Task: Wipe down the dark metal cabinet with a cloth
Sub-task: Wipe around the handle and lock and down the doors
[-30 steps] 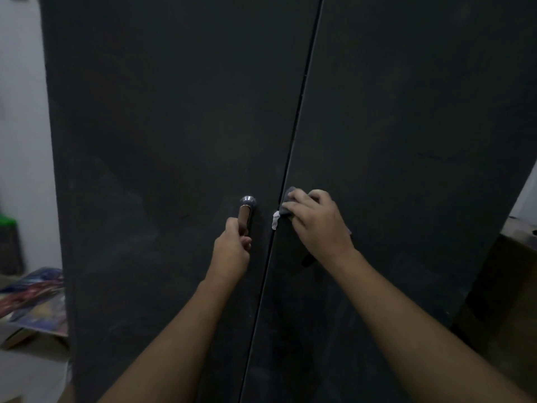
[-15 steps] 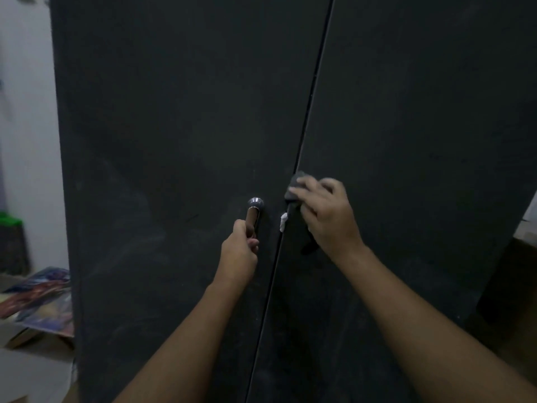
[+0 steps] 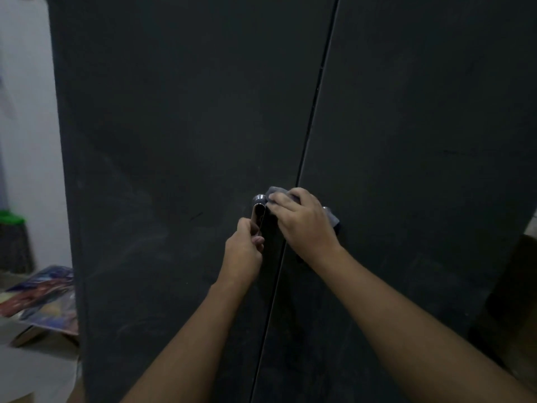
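Observation:
The dark metal cabinet point(image 3: 180, 126) fills the view, two closed doors meeting at a thin vertical seam. A shiny metal handle point(image 3: 258, 210) stands on the left door beside the seam. My left hand point(image 3: 244, 251) grips the lower part of that handle. My right hand point(image 3: 302, 219) presses a grey cloth point(image 3: 277, 193) against the doors over the seam, right beside the handle's top. Most of the cloth is hidden under the hand; a corner shows at its right side.
A white wall point(image 3: 26, 112) runs left of the cabinet. Colourful printed sheets point(image 3: 43, 298) lie on a low surface at the lower left, with a green-topped dark object point(image 3: 11, 239) behind them. A brownish piece of furniture point(image 3: 517, 301) stands at the right edge.
My right hand has slid the cloth leftward from the right door across the seam to the handle's top. My left hand keeps hold of the handle.

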`<action>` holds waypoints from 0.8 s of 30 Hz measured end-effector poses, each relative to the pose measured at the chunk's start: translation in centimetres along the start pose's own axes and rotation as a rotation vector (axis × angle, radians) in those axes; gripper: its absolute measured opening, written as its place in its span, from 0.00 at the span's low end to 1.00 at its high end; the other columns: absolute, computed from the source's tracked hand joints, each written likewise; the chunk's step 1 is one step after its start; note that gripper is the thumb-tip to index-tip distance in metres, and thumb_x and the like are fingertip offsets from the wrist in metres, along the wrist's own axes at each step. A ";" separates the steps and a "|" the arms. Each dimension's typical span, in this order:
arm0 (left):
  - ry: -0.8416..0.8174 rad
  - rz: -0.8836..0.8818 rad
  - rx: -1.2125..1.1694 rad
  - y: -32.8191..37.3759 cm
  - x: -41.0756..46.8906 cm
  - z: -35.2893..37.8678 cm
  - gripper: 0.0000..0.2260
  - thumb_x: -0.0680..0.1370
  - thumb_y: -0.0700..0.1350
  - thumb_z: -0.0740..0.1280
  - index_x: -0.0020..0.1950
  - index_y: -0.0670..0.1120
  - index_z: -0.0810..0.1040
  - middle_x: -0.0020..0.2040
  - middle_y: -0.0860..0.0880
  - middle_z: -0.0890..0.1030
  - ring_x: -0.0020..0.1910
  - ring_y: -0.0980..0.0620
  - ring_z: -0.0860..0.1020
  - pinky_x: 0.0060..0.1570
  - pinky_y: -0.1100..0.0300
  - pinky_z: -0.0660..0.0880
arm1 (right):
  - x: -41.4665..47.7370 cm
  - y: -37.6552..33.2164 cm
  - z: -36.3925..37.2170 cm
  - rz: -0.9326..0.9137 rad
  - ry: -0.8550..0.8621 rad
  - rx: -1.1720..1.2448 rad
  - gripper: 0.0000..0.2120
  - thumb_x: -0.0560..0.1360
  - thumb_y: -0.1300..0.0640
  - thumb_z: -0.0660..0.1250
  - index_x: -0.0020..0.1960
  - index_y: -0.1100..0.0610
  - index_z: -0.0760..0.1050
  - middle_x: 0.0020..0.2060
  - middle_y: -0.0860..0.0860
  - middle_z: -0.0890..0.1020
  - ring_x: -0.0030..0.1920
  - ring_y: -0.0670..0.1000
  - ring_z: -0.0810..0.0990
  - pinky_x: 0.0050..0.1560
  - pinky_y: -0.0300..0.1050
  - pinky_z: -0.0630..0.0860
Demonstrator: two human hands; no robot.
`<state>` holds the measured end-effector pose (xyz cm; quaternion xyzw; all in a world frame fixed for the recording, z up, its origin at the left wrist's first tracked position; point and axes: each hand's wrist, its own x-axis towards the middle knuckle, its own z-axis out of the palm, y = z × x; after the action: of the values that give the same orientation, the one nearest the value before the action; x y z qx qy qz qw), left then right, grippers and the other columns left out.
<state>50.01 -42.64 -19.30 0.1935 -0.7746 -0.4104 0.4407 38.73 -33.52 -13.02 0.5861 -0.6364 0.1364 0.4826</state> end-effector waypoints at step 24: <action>-0.029 -0.041 0.013 0.8 -0.3 -0.9 0.04 0.82 0.36 0.59 0.51 0.45 0.69 0.44 0.50 0.75 0.42 0.58 0.75 0.34 0.73 0.72 | -6.5 -2.6 0.9 -0.036 -0.512 0.086 0.10 0.75 0.56 0.63 0.54 0.52 0.80 0.51 0.51 0.81 0.47 0.43 0.75 0.51 0.40 0.75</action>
<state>51.02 -42.37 -18.52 0.2061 -0.7795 -0.4170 0.4196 39.61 -30.92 -19.49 0.6326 -0.7209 0.0019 0.2830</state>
